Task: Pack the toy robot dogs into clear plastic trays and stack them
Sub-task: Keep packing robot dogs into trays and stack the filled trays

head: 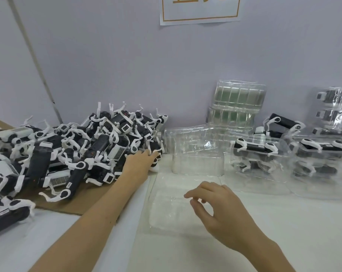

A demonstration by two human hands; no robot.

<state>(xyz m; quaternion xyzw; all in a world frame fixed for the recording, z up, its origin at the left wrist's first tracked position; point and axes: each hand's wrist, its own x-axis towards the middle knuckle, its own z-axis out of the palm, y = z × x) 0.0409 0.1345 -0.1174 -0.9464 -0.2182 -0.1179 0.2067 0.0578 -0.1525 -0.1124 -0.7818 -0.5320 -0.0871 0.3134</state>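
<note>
A big heap of black-and-white toy robot dogs (pixel 72 150) lies on brown cardboard (pixel 72 203) at the left. My left hand (pixel 138 163) reaches to the heap's right edge, its fingers on a dog (pixel 155 154) there; the grip itself is hidden. An open clear plastic tray (pixel 195 152) stands in the middle with its flat half (pixel 172 205) lying toward me. My right hand (pixel 215 209) hovers over that flat half, fingers loosely curled, holding nothing. Packed trays with dogs (pixel 258 156) sit to the right.
A stack of empty clear trays (pixel 239 107) stands against the wall behind the open tray. More filled trays (pixel 323 163) and a stack of them (pixel 335 112) are at the far right. The white table (pixel 284 222) spreads out at the front right.
</note>
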